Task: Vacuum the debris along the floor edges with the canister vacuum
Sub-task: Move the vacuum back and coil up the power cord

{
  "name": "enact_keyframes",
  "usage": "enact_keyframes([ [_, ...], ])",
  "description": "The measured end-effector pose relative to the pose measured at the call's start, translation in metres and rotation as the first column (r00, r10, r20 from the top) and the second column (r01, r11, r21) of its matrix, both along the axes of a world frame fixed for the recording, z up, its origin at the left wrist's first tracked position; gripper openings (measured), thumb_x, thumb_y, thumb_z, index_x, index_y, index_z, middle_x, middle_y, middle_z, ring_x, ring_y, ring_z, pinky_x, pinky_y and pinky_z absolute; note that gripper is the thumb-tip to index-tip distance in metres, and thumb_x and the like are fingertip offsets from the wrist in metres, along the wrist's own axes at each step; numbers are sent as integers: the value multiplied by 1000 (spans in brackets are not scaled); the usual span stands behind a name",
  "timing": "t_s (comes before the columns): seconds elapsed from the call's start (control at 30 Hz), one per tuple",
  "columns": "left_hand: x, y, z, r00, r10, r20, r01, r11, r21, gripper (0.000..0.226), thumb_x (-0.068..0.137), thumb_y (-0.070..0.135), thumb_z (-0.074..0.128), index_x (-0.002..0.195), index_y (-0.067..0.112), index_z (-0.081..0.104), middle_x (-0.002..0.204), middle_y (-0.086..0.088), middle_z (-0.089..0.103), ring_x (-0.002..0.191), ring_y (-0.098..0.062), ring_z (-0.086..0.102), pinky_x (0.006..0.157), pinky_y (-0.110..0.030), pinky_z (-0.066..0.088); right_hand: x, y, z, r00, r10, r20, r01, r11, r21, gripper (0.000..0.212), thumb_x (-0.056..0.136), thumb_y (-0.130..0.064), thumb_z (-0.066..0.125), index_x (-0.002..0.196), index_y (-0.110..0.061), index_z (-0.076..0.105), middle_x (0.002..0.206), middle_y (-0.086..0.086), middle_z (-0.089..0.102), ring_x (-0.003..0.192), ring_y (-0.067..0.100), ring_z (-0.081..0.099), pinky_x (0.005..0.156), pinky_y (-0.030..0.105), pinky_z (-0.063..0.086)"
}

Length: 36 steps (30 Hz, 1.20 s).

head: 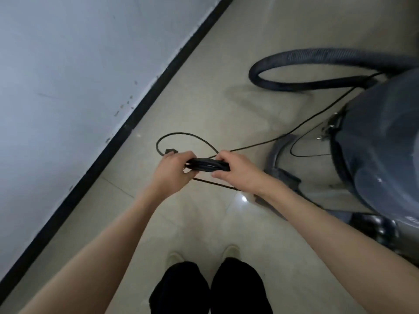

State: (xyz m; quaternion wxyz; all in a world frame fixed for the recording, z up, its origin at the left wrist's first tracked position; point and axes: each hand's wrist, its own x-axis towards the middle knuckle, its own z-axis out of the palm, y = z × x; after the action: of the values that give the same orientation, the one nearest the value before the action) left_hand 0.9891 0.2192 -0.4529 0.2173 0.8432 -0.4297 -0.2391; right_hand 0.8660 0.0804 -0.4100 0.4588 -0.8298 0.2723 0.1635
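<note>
A grey canister vacuum (383, 146) stands on the tiled floor at the right. Its dark ribbed hose (294, 85) loops across the floor behind it. My left hand (172, 171) and my right hand (235, 168) both grip a bundled black power cord (205, 167) held between them at the centre of the view. A loose length of the cord (181, 134) curls on the floor beyond my hands, and its black plug (170, 151) shows just past my left hand. A thin stretch of cord runs back toward the canister.
A white wall (68, 75) with a black baseboard (127, 134) runs diagonally along the left. Small specks dot the wall near the baseboard. My feet in light shoes (231, 251) and dark trousers stand at the bottom. Glossy beige tiles (204, 223) cover the floor.
</note>
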Motion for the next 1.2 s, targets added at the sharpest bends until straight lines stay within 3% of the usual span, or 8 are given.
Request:
enact_keyframes([
  [0.23, 1, -58, 217, 991, -84, -104, 86, 996, 7, 11, 86, 16, 60, 96, 12, 58, 76, -9, 61, 74, -26, 57, 67, -35, 46, -46, -42, 208, 916, -345, 207, 354, 935, -11, 21, 95, -17, 61, 116, -18, 57, 95, -11, 56, 90, 7, 52, 74, 20, 37],
  [0.33, -14, -90, 279, 963, -235, -128, 241, 970, 31, 9, 91, 20, 57, 96, 17, 49, 71, -4, 55, 69, -24, 54, 63, -32, 41, -75, -57, 262, 903, -363, 230, 394, 913, -104, 35, 101, -19, 51, 135, -14, 47, 111, -4, 55, 103, 11, 51, 82, 20, 34],
  [0.5, -54, -122, 334, 890, -426, -164, 425, 904, -43, 11, 93, 19, 55, 99, 24, 46, 72, -1, 54, 65, -14, 51, 60, -27, 38, -137, -84, 309, 917, -343, 202, 393, 861, -322, 30, 103, -22, 43, 129, -8, 46, 115, 10, 57, 103, 26, 53, 78, 32, 35],
  [0.67, -105, -188, 360, 831, -542, -129, 523, 838, -155, 37, 95, 15, 54, 130, 13, 45, 86, 2, 53, 71, -5, 49, 64, -10, 34, -194, -138, 329, 861, -485, 154, 509, 820, -261, 26, 103, -21, 45, 125, -12, 54, 97, 0, 56, 89, 17, 54, 75, 28, 36],
  [0.8, -140, -265, 345, 789, -612, -58, 598, 786, -157, 41, 93, 27, 57, 132, 26, 46, 118, 5, 57, 103, -13, 55, 94, -30, 42, -247, -192, 316, 697, -706, 124, 717, 685, -125, 26, 99, -21, 54, 124, -11, 60, 66, -8, 49, 52, 5, 51, 51, 19, 42],
  [1.0, -197, -357, 297, 723, -690, 14, 689, 720, -82, 39, 93, 26, 56, 132, 23, 51, 116, -7, 60, 102, -25, 57, 89, -41, 46, -298, -258, 266, 591, -803, 78, 805, 580, -122, 32, 100, -20, 54, 130, -14, 61, 73, -10, 50, 60, 0, 46, 48, 10, 42],
  [1.1, -210, -377, 271, 707, -704, 70, 707, 707, -15, 41, 95, 27, 54, 135, 25, 48, 115, -7, 59, 101, -28, 60, 84, -42, 47, -309, -279, 238, 601, -799, 16, 793, 593, -138, 35, 99, -26, 55, 132, -14, 60, 77, -12, 51, 67, 6, 49, 64, 10, 46],
  [1.2, -215, -395, 244, 687, -713, 141, 717, 697, 33, 44, 96, 28, 53, 139, 23, 45, 117, -8, 58, 97, -29, 62, 78, -42, 50, -310, -294, 212, 554, -833, -17, 821, 549, -155, 36, 99, -29, 55, 131, -14, 60, 109, 9, 64, 101, 25, 60, 94, 38, 49],
])
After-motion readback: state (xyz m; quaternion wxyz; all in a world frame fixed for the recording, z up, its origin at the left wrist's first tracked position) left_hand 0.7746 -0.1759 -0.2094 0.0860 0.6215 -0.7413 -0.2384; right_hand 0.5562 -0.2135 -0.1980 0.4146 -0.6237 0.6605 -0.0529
